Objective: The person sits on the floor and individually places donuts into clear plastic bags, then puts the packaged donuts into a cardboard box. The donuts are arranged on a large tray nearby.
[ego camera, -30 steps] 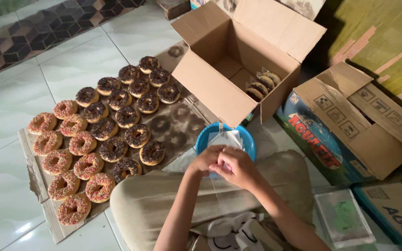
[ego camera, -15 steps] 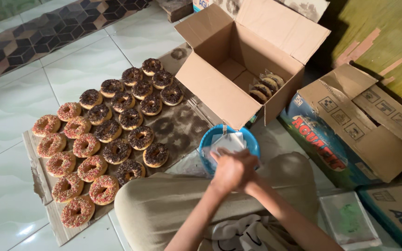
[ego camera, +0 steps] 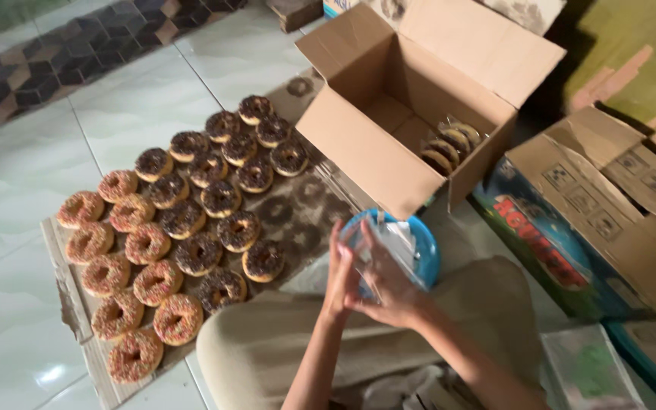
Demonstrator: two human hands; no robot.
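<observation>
Pale tiled floor (ego camera: 17, 175), dim light. Open cardboard box (ego camera: 389, 144) at the far side holds a few bagged doughnuts (ego camera: 449, 148). Flat cardboard sheet (ego camera: 70, 304) carries rows of sprinkled and chocolate doughnuts (ego camera: 184, 220), filling its left and far edges; the near-right part shows greasy ring marks only. Blue bowl (ego camera: 427, 254) sits just beyond the knees. Both hands meet over it: left hand (ego camera: 339, 273) and right hand (ego camera: 389, 292), fingers closed on a thin clear plastic bag (ego camera: 377, 247). Risk, judged: the film is slippery and could tear or slip; sprinkles may smear if a doughnut is pushed in crooked.
</observation>
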